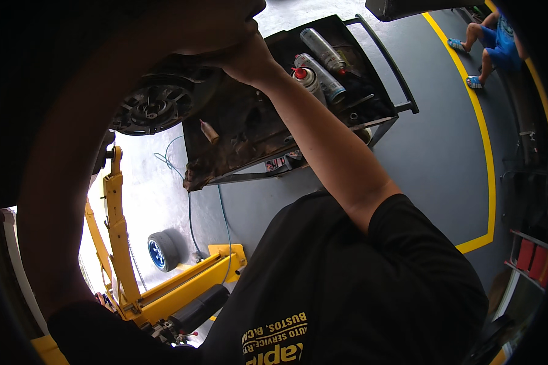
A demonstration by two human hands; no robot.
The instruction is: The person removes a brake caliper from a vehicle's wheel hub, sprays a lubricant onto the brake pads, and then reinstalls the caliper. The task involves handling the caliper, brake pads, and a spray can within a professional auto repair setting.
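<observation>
Both my arms are raised, and my hands meet at the top of the view. My left hand (pixel 216 27) is a dark shape against the shadow, its fingers mostly hidden. Just below and against it is my right hand (pixel 243 61), bent at the wrist, with its fingers out of sight behind the left. Whatever the hands hold or touch is lost in the dark. Nearest to them, below and to the left, hangs a round dark wheel hub assembly (pixel 152 106) with slots and a central boss.
A black tool cart (pixel 262 131) carries spray cans (pixel 323 50) and a small bottle (pixel 209 131). A yellow lift (pixel 117 231) rises at left, near a tire with a blue rim (pixel 162 251). A person in blue (pixel 502 45) sits far right, beyond a yellow floor line (pixel 482 140).
</observation>
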